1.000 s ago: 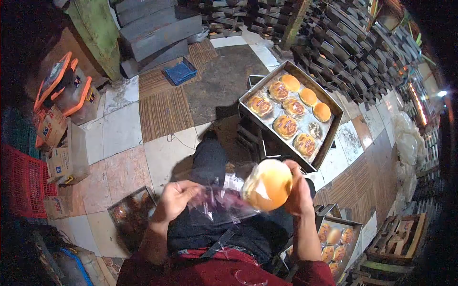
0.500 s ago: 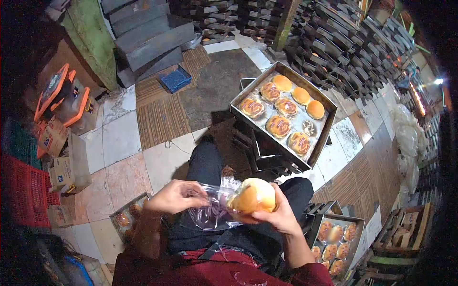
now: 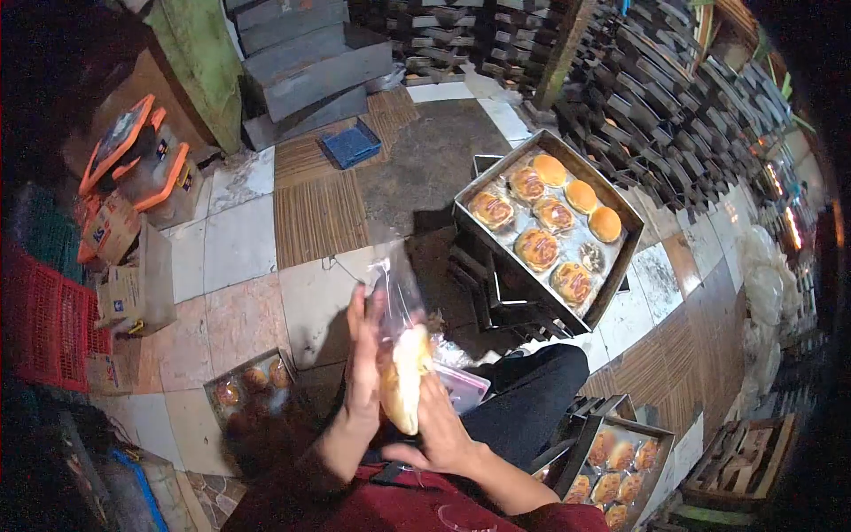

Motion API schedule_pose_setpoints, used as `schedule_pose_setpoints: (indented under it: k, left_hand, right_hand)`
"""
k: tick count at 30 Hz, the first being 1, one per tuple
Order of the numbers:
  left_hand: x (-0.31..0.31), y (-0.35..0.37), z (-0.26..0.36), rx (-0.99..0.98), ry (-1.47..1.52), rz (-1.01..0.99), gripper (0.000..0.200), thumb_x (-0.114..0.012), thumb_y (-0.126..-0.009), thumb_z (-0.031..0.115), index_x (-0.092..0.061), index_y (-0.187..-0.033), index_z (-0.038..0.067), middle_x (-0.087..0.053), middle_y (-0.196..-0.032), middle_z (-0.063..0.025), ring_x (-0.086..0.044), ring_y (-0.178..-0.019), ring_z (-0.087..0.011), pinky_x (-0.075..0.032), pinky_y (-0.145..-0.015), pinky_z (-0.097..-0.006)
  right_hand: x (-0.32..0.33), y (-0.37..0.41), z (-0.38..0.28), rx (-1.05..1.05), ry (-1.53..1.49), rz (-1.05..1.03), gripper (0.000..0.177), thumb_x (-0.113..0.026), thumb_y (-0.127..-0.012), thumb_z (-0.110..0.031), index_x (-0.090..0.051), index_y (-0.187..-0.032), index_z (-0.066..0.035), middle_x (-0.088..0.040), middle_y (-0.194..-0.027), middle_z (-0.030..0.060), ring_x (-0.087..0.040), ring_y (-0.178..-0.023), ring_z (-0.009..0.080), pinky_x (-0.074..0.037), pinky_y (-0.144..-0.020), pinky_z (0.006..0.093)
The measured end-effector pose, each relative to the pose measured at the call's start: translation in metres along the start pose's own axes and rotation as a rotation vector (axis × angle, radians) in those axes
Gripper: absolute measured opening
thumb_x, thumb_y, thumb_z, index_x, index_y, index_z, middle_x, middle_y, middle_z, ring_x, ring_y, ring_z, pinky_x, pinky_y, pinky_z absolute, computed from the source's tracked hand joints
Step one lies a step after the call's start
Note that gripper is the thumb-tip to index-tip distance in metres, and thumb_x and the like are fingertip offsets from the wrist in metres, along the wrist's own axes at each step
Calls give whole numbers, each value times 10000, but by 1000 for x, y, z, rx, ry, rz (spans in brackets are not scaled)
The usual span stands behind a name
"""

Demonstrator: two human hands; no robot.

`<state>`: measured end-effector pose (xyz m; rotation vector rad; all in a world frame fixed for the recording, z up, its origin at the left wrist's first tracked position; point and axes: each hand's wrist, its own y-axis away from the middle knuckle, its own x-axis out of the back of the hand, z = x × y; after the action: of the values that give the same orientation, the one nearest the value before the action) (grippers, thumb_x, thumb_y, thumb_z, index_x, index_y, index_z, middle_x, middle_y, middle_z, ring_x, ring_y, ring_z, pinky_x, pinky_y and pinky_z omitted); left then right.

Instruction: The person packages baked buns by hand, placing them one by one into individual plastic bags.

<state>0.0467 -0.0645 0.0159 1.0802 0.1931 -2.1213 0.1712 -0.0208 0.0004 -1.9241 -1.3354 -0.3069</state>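
A bun [image 3: 406, 381] in a clear plastic bag [image 3: 396, 297] is held between both palms above the lap. The bag's loose end points up, away from the body. My left hand [image 3: 362, 372] lies along the bun's left side, fingers stretched upward and somewhat blurred. Against the bun's right side rests my right hand [image 3: 439, 430], its fingers partly hidden behind the bun. Beyond the hands, a raised metal tray [image 3: 461, 197] holds several buns, some with brown swirls and some plain. A pack of plastic bags [image 3: 463, 387] lies on the lap.
Wrapped buns fill a tray [image 3: 660, 452] at the lower right. Another small tray [image 3: 217, 381] of buns sits on the floor at the left. Farther off are a blue tray [image 3: 351, 144], a red crate [image 3: 49, 310], cardboard boxes [image 3: 120, 293] and stacked dark metal trays [image 3: 319, 75].
The bun has turned from lying sideways to upright on its edge, moving left. My left hand has gone from pinching the bag to lying flat beside the bun. The camera view has shifted.
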Motion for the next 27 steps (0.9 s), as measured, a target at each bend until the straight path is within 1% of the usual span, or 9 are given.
schedule_pose_setpoints:
  k: [4, 6, 12, 16, 17, 18, 20, 22, 27]
  left_hand:
    - [-24, 17, -5, -376, -743, -470, 1065, -681, -749, 383, 106, -1387, 58, -26, -1452, -138, -119, -1327, -308, -155, -1060, -416]
    - [-20, 31, -28, -180, -277, -517, 1113, -694, -722, 425, 131, -1386, 84, 22, -1459, -141, -114, -1334, -268, -166, -1061, -421]
    - [-24, 8, -20, 225, 80, -530, 1031, -668, -682, 537, -23, -1410, 196, -166, -1441, -102, -303, -1263, -332, -395, -946, -455]
    - [35, 2, -87, 49, -903, -590, 969, -649, -679, 567, -97, -1404, 238, -229, -1416, -71, -319, -1254, -228, -364, -978, -433]
    - [29, 7, -58, 83, -401, -454, 957, -657, -702, 515, -79, -1404, 216, -237, -1408, -34, -341, -1233, -245, -378, -960, -425]
    - [19, 13, -32, 115, 93, -295, 947, -665, -726, 462, -60, -1404, 194, -244, -1401, 3, -364, -1211, -262, -392, -941, -417]
    - [4, -6, -18, 51, 9, -169, 803, -608, -772, 487, -200, -1377, 153, -339, -1348, -118, -459, -1127, -273, -455, -863, -431]
    - [26, -35, -22, 525, 287, -10, 749, -485, -793, 607, -348, -1292, 67, -455, -1240, -181, -528, -1035, -312, -468, -844, -448]
    - [40, -40, -42, 690, 425, 170, 777, -426, -753, 704, -484, -1179, 56, -569, -1105, -140, -570, -967, -297, -435, -880, -472]
  right_hand:
    - [10, -1, 11, -264, -591, 158, 1039, -521, -717, -651, -141, -1344, 85, -184, -1404, 237, -186, -1310, 355, -130, -1073, 441]
    - [38, -34, -16, -951, -1132, 465, 972, -525, -729, -630, -191, -1353, 37, -240, -1400, 171, -260, -1292, 271, -206, -1053, 419]
    - [37, -36, -24, -541, -1124, 608, 858, -534, -770, -541, -222, -1355, 4, -255, -1398, 163, -259, -1294, 287, -201, -1063, 427]
    - [34, -35, -27, -202, -1070, 705, 770, -541, -803, -471, -247, -1356, -22, -267, -1397, 157, -258, -1295, 300, -198, -1072, 434]
    - [34, -36, -26, -121, -1056, 738, 749, -543, -812, -453, -253, -1356, -29, -270, -1397, 155, -257, -1295, 304, -197, -1074, 436]
    - [38, -22, -17, -912, -1257, 830, 769, -607, -757, -458, -338, -1297, 18, -406, -1286, 167, -360, -1228, 281, -298, -1006, 415]
    - [18, -21, 16, -163, -86, 135, 751, -663, -735, -393, -357, -1268, 38, -459, -1223, 206, -394, -1189, 343, -319, -991, 432]
    - [24, -36, -8, -248, 233, -72, 742, -694, -702, -351, -382, -1251, 38, -465, -1202, 221, -401, -1170, 389, -312, -992, 461]
    - [28, -29, 25, -99, 574, 134, 369, -629, -611, -98, -556, -968, -41, -525, -868, 117, -494, -771, 283, -387, -636, 381]
